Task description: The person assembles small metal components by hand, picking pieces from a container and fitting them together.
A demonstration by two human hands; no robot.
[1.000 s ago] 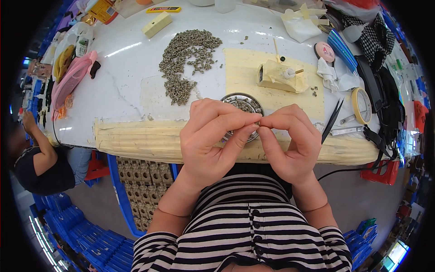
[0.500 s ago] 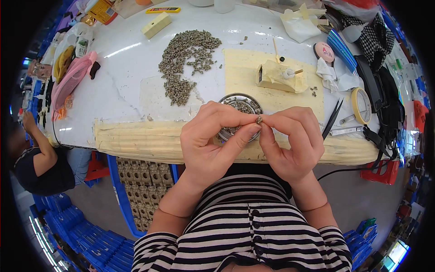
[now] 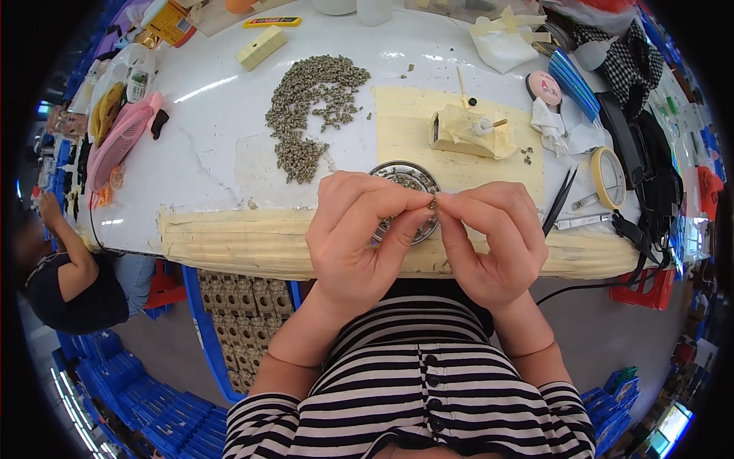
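My left hand (image 3: 353,233) and my right hand (image 3: 495,241) meet fingertip to fingertip above the table's front edge. Between their pinched thumbs and forefingers is a tiny metal part (image 3: 433,204), mostly covered by the fingers. Just behind and below them sits a round metal dish (image 3: 375,170) holding many similar small parts, partly hidden by my left hand. Farther off to the left, a large loose pile of small grey metal parts (image 3: 300,103) lies on the white table.
A tape-wrapped block (image 3: 470,136) stands on yellowish paper. Black tweezers (image 3: 562,200) and a tape roll (image 3: 609,177) lie at the right. A pink fan (image 3: 122,141) stands left. Below the table edge is a blue crate (image 3: 200,321) of metal pieces; a person (image 3: 65,283) sits far left.
The fingertips have closed further over the tiny metal part, so less of it shows. My left hand has tilted slightly; the rest of the scene looks the same.
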